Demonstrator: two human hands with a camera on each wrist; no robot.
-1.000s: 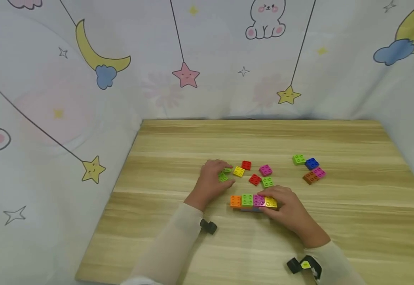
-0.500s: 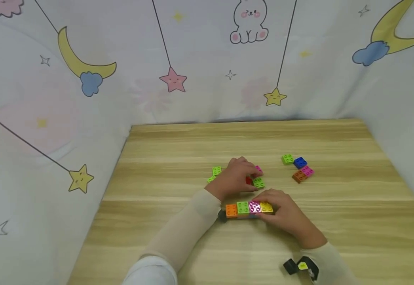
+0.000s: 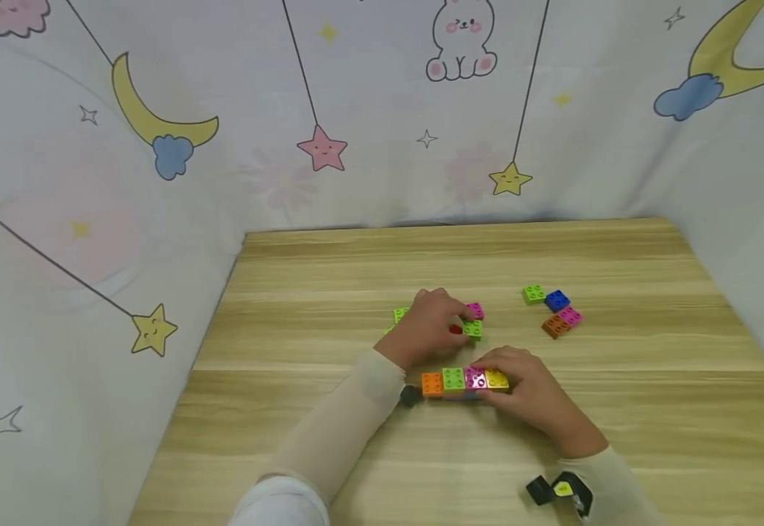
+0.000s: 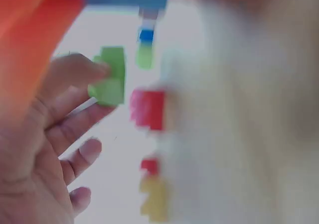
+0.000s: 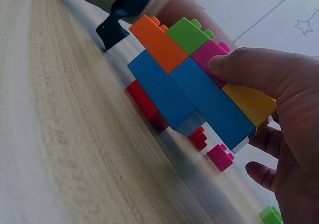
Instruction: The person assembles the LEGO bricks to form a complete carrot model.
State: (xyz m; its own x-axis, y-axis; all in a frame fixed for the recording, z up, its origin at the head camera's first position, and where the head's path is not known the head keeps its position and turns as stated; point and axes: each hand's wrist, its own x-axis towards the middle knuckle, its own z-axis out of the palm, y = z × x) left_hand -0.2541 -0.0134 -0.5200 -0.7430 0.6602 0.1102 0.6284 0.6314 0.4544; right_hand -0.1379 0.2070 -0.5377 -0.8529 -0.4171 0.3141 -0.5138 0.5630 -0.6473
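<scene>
Wood-grain desk (image 3: 329, 274) under hands (image 3: 533, 387), pale yellow-brown, darker streaks running crosswise. Beyond hands, white printed fabric backdrop (image 3: 382, 80), lightly creased, hanging along desk's far edge; white cloth also left and right of hands. Straight ahead of hands: pink smiling star (image 3: 322, 149), yellow smiling star (image 3: 510, 179) on drawn strings. Ahead-left of hands: yellow crescent moon (image 3: 135, 109), blue cloud (image 3: 173, 156). Light soft, even.

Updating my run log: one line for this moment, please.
left hand: pinches green brick | right hand: grips multicoloured brick assembly | brown brick: on table
</scene>
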